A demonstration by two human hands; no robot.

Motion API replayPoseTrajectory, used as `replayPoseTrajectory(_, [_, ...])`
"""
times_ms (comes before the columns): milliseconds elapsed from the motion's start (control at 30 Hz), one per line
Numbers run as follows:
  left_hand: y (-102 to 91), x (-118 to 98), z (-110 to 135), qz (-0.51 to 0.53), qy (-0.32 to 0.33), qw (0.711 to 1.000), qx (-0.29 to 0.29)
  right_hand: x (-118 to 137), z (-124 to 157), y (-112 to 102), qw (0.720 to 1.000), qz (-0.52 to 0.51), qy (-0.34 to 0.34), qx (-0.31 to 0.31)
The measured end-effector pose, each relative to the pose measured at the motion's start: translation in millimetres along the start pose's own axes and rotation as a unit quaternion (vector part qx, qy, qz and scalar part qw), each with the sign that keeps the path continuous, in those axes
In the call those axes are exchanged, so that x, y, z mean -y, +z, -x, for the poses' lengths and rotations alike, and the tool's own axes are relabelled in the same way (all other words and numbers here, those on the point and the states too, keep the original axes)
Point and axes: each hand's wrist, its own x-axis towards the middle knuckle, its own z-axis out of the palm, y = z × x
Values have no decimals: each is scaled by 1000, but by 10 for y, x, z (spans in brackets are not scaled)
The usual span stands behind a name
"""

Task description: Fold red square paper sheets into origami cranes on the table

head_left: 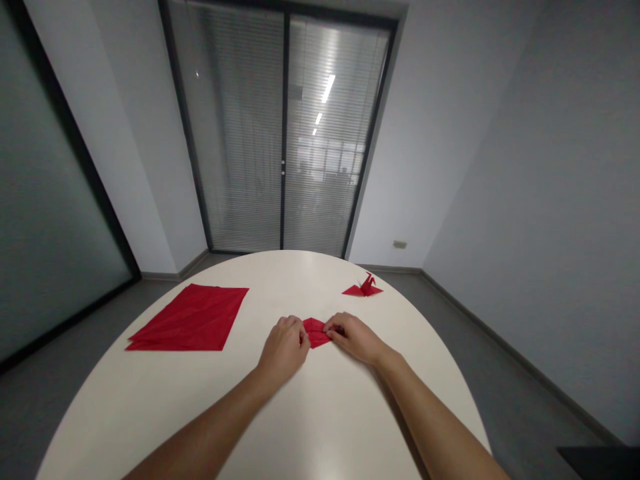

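Head view: on the near part of the round white surface [315, 427], the left hand [286, 345] has its fingers curled nearly closed on the left edge of a small folded red paper [316, 333]. The right hand [354, 335] holds the opposite edge, thumb and forefinger close together. The paper lies between both hands. For accurate handling, keep it flat, align edges before creasing, and apply even pressure; thin paper would probably wrinkle if pulled. Larger red sheets [195, 320] lie left; a red origami crane [367, 287] stands beyond, right.
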Motion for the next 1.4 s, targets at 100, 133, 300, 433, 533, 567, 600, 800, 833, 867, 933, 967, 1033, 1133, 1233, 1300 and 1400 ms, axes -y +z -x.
replayPoseTrajectory(100, [1,12,2,-14,6,1000,4,-26,9,-30,1000,5,-8,0])
replayPoseTrajectory(133, [-1,16,5,-16,6,1000,5,-32,14,-46,1000,12,-11,3])
replayPoseTrajectory(300, [-22,16,26,-19,10,1000,21,-51,47,-127,999,35,-27,22])
replayPoseTrajectory(433, [-35,27,55,-5,19,999,39,-91,73,-152,998,38,-31,35])
replayPoseTrajectory(533, [-54,61,74,4,5,998,57,-135,96,-174,998,41,-19,39])
replayPoseTrajectory(567, [-63,71,78,1,5,998,65,-145,103,-186,998,44,-14,40])
replayPoseTrajectory(600, [-74,78,80,-6,9,997,72,-149,109,-199,998,50,-10,42])
replayPoseTrajectory(800, [-140,-6,98,-46,76,993,83,-79,104,-255,993,101,-4,56])
replayPoseTrajectory(833, [-148,-33,104,-53,86,991,86,-64,99,-254,993,108,-4,56])
replayPoseTrajectory(867, [-154,-59,111,-61,92,990,91,-51,94,-252,992,114,-3,57])
replayPoseTrajectory(933, [-160,-102,127,-82,99,986,104,-34,85,-245,990,126,-2,60])
replayPoseTrajectory(967, [-159,-117,137,-92,102,985,108,-29,83,-243,989,133,-3,62])
replayPoseTrajectory(1033, [-145,-132,157,-104,107,983,103,-19,80,-249,987,149,-6,67])
replayPoseTrajectory(1133, [-104,-137,186,-95,107,986,83,19,81,-284,981,176,-14,75])
replayPoseTrajectory(1233, [-60,-138,200,-90,91,989,73,94,86,-333,978,189,-22,84])
replayPoseTrajectory(1300, [-43,-139,196,-106,76,989,66,152,91,-350,979,179,-24,93])
replayPoseTrajectory(1400, [-44,-137,173,-134,49,989,51,230,94,-336,985,138,-17,106])
